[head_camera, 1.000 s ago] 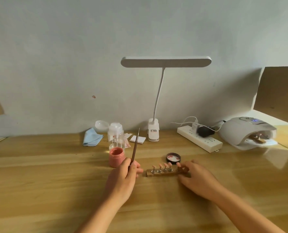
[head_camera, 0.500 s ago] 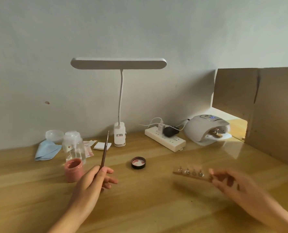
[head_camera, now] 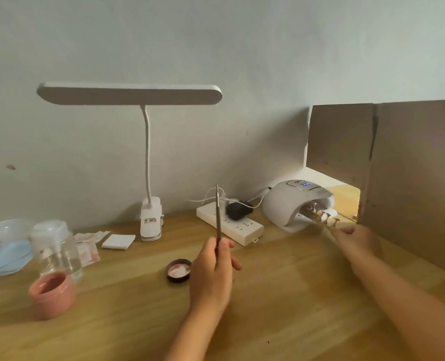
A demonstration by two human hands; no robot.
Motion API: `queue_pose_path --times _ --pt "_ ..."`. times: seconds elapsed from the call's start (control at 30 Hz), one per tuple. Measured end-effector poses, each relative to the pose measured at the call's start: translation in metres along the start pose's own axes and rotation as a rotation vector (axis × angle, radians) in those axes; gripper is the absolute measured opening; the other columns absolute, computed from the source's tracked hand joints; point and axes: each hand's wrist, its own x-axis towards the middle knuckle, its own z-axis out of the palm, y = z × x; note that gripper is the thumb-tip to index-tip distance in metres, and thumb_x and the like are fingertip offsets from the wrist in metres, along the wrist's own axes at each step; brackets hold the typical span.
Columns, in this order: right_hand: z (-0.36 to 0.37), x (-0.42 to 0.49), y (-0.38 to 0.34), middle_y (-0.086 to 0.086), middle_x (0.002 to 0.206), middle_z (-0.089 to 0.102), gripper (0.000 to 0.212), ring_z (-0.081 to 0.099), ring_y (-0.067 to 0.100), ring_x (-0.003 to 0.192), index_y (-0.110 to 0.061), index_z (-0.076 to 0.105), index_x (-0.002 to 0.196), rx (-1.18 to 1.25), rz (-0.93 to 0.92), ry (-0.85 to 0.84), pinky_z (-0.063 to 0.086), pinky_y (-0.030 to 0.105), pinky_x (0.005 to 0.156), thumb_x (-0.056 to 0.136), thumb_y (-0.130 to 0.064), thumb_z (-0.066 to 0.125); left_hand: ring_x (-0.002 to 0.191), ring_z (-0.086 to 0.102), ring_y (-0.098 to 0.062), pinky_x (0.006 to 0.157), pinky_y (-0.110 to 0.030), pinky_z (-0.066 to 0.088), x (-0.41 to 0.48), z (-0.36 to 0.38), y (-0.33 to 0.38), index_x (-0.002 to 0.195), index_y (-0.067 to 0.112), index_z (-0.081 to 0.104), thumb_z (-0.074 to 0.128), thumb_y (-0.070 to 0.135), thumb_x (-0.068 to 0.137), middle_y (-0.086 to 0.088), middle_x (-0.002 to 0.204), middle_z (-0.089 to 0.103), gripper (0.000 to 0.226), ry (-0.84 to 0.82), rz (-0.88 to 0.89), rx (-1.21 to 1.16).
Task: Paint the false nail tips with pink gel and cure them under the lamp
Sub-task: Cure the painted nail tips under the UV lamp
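Wooden nail strip point(head_camera: 325, 219) pinched by fingertips of right hand point(head_camera: 356, 242), right at curing lamp point(head_camera: 283, 207) mouth, 2 o'clock; brush point(head_camera: 218, 214) upright, fingers of left hand point(head_camera: 212, 274) curled round it, 6 o'clock.

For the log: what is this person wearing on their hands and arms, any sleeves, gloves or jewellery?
Both arms are bare as far as the frame shows: there is no sleeve on the left forearm or the right forearm. The left hand and right hand wear no gloves. No ring, watch or bracelet is visible, though the right hand is slightly blurred.
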Motion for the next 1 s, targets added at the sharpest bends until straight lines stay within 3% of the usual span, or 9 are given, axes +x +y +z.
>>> queue_pose_path --times 0.13,0.27,0.37,0.47,0.57,0.77,0.87,1.0 --pt "0.024 0.014 -0.004 0.013 0.113 0.067 0.03 0.064 0.034 0.104 -0.021 0.07 0.112 -0.148 0.099 -0.02 0.045 0.031 0.083 0.086 -0.035 0.072 0.046 0.049 -0.005 0.058 -0.029 0.043 0.01 0.028 -0.009 0.084 0.025 0.063 0.042 0.026 0.103 0.008 0.055 0.062 0.028 -0.002 -0.127 -0.068" --pt "0.036 0.026 -0.022 0.013 0.107 0.067 0.037 0.059 0.032 0.108 -0.02 0.069 0.105 -0.225 0.118 -0.01 0.032 0.037 0.1 0.089 -0.052 0.063 0.056 0.053 -0.005 0.06 -0.031 0.04 0.014 0.037 -0.014 0.083 0.027 0.062 0.041 0.029 0.103 0.014 0.058 0.06 0.029 0.047 -0.059 -0.01" --pt "0.047 0.037 -0.03 0.014 0.11 0.066 0.037 0.058 0.032 0.112 -0.018 0.066 0.107 -0.228 0.124 0.003 0.031 0.039 0.102 0.09 -0.05 0.062 0.056 0.054 -0.003 0.06 -0.031 0.04 0.016 0.042 -0.013 0.084 0.025 0.061 0.041 0.028 0.104 0.018 0.057 0.058 0.029 0.022 0.008 0.047" --pt "0.062 0.045 -0.031 0.018 0.116 0.064 0.035 0.06 0.037 0.112 -0.013 0.058 0.116 -0.189 0.133 0.03 0.041 0.038 0.094 0.094 -0.04 0.06 0.055 0.055 0.0 0.059 -0.03 0.037 0.018 0.042 -0.015 0.083 0.024 0.062 0.042 0.028 0.104 0.017 0.055 0.058 0.029 0.011 -0.018 0.031" --pt "0.075 0.05 -0.035 0.018 0.116 0.062 0.039 0.058 0.04 0.112 -0.011 0.042 0.121 -0.151 0.133 0.08 0.042 0.039 0.083 0.096 -0.038 0.056 0.057 0.057 -0.001 0.057 -0.028 0.036 0.017 0.042 -0.017 0.083 0.025 0.063 0.041 0.031 0.102 0.016 0.057 0.06 0.03 0.022 -0.002 0.032" --pt "0.073 0.059 -0.038 0.017 0.11 0.065 0.021 0.06 0.036 0.107 -0.011 0.057 0.096 -0.214 0.12 0.013 0.043 0.039 0.096 0.092 -0.031 0.062 0.056 0.056 -0.003 0.056 -0.027 0.036 0.015 0.043 -0.013 0.08 0.028 0.061 0.034 0.044 0.098 0.015 0.06 0.062 0.037 0.019 0.028 0.043" --pt "0.063 0.059 -0.035 0.013 0.109 0.066 0.027 0.06 0.034 0.105 -0.013 0.065 0.104 -0.214 0.08 -0.054 0.045 0.039 0.099 0.088 -0.035 0.067 0.05 0.052 -0.006 0.056 -0.031 0.039 0.017 0.04 -0.014 0.078 0.027 0.062 0.043 0.031 0.101 0.009 0.059 0.062 0.031 0.047 -0.024 -0.018" --pt "0.051 0.06 -0.029 0.013 0.122 0.065 0.03 0.057 0.036 0.115 -0.016 0.064 0.12 -0.298 -0.205 -0.078 0.048 0.045 0.096 0.091 -0.023 0.061 0.05 0.053 -0.003 0.057 -0.029 0.04 0.017 0.04 -0.012 0.078 0.028 0.063 0.043 0.033 0.102 0.009 0.06 0.063 0.031 0.039 -0.035 -0.014"
